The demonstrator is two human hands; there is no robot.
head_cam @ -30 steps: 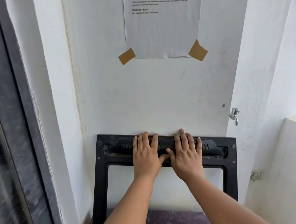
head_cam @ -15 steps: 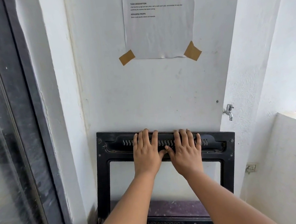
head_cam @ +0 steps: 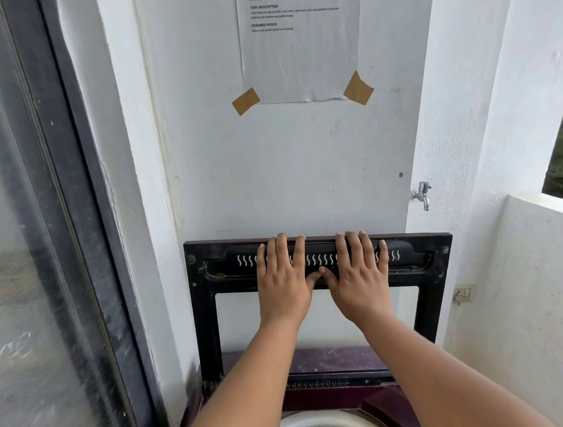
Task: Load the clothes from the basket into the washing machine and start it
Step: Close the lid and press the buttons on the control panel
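The top-loading washing machine's black-framed lid stands upright against the white wall, its glass pane showing the wall behind. My left hand and my right hand lie flat side by side on the lid's top bar, fingers straight, thumbs nearly touching. Below my forearms the maroon machine top and the white drum rim show at the bottom edge, with something dark inside the drum. No basket is in view.
A dark-framed glass door fills the left side. A printed sheet is taped to the wall above the lid. A metal tap juts from the wall on the right, beside a low white parapet.
The view has tilted downward, so the drum rim and machine top now show. Both hands stay flat on the lid's top bar.
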